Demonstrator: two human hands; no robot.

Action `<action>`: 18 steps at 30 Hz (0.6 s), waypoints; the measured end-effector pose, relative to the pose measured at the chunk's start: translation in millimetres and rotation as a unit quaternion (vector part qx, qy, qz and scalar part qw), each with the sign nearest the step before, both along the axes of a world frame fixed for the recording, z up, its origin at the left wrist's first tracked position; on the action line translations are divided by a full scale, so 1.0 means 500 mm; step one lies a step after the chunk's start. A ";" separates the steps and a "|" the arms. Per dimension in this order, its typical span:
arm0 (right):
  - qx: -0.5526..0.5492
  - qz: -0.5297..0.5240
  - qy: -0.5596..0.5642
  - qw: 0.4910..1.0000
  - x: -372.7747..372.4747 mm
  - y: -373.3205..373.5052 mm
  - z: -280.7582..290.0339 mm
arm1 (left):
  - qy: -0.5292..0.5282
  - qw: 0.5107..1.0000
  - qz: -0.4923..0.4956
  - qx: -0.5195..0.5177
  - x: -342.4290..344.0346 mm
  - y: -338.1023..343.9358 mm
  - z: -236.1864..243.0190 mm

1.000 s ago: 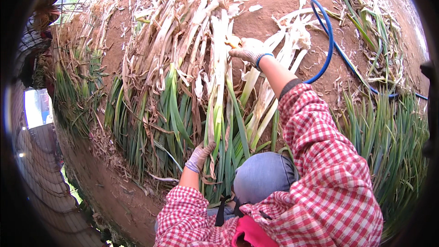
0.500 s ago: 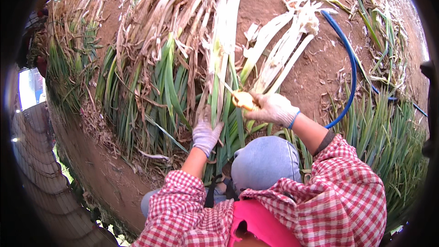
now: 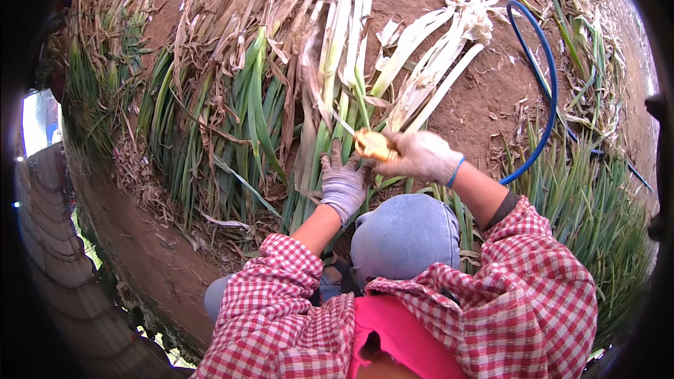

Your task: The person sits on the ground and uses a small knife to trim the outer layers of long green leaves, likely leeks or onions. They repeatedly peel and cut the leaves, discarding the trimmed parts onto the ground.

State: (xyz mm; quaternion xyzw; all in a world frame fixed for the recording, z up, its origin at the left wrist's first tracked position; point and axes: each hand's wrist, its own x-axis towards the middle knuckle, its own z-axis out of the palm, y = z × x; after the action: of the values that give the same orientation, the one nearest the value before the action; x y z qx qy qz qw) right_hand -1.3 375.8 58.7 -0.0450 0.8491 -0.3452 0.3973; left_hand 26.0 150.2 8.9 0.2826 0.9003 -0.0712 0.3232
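Note:
My left hand (image 3: 342, 184), in a striped glove, lies on the green stalks (image 3: 312, 175) of a long leafy bundle, fingers spread and slightly bent. Just right of it my gloved right hand (image 3: 418, 156) grips a yellow tool (image 3: 372, 144) whose thin metal tip points up-left onto the stalks. Pale, partly stripped stems (image 3: 337, 42) run away from me above the hands. Dry brown leaves (image 3: 225, 14) cover the stalks to the left. More white stems (image 3: 428, 77) lie on the soil at right.
A blue hose (image 3: 551, 91) loops at right beside more green plants (image 3: 569, 224) and loose debris. Another bundle (image 3: 98, 77) lies far left, near a dark tiled-looking surface (image 3: 56, 260) beyond the soil's edge. My denim knee (image 3: 404, 242) is below my hands.
My right hand has moved down toward me with the yellow tool, now beside my left hand. My left hand has slid up and right along the stalks, its fingers spreading.

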 end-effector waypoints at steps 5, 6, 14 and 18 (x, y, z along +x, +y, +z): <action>-0.001 -0.028 0.005 1.000 -0.021 -0.001 -0.019 | 0.015 0.997 0.055 0.051 -0.013 0.010 0.016; -0.001 -0.047 0.009 0.999 -0.038 0.002 -0.025 | 0.045 0.992 0.068 0.091 -0.018 0.004 0.006; -0.005 -0.162 0.128 0.978 -0.204 0.021 -0.079 | 0.168 0.898 0.350 0.206 -0.144 -0.067 -0.066; -0.026 -0.205 0.175 0.963 -0.291 0.049 -0.183 | 0.094 0.895 0.401 0.170 -0.195 -0.072 -0.110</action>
State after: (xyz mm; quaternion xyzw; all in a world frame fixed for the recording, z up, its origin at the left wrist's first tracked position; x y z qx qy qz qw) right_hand -147.0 400.4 -32.6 0.0605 0.8871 -0.4279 0.1621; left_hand -71.5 114.2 -46.2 -0.0596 0.9619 0.1922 0.1849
